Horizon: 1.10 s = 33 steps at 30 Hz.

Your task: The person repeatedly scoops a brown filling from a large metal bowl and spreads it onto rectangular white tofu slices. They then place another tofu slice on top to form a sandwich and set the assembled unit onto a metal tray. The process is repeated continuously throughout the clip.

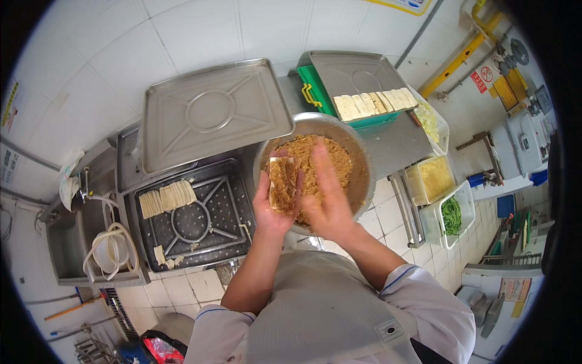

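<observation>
On my left palm [274, 222] lies a pale rectangular slice [282, 184], which looks like tofu, with brown minced filling spread over its top. My left fingers and thumb curl up round its sides. My right hand [330, 203] is over the large steel bowl [367, 171], blurred by motion, its fingers stretched out and apart from the slice; nothing shows in it. A mass of crumbly brown filling [339, 162] covers the inside of the bowl. Both hands are above the bowl's near side.
Left of the bowl, a dark perforated tray [233, 227] bears a row of pale slices [168, 198]. Behind it rests a bare metal tray [215, 109]. At back right, another metal tray [339, 67] carries more slices [373, 103]. Tubs of shredded yellow [431, 179] and green food [451, 215] stand right.
</observation>
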Tool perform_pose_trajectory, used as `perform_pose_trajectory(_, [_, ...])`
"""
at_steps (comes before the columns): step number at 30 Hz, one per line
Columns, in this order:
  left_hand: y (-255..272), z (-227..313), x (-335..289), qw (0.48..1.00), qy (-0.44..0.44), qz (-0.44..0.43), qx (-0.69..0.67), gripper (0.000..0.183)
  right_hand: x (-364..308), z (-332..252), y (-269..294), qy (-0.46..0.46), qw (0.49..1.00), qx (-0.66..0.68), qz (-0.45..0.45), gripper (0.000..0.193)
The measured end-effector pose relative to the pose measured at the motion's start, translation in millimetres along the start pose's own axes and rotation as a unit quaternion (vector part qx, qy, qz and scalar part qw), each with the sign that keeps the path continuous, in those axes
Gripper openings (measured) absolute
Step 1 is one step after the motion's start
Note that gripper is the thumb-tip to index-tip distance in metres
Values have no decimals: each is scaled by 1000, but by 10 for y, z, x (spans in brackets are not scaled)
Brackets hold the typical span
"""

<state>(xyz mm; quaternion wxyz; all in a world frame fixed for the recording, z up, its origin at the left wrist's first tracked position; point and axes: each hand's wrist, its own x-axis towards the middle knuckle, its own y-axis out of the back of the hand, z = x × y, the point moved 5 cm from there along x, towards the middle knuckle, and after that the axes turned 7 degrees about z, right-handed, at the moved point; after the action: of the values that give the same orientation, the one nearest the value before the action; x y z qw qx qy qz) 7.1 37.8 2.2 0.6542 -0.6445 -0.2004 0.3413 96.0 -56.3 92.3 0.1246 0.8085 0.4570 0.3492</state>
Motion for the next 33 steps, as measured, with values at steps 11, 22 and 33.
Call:
perform_pose_trajectory(11, [827, 1774, -1525, 977, -194, 86, -20, 52, -400, 1152, -1418, -200, 946, -93, -238, 57])
perform_pose_trajectory(22, [1739, 3822, -2915, 930, -338, 139, -48, 57, -169, -284, -5092, -247, 877, 193, -364, 39])
perform_pose_trajectory(33, [2370, 5662, -3386, 945, -280, 137, -99, 58, 177, -271, -7099, -252, 941, -106, -197, 43])
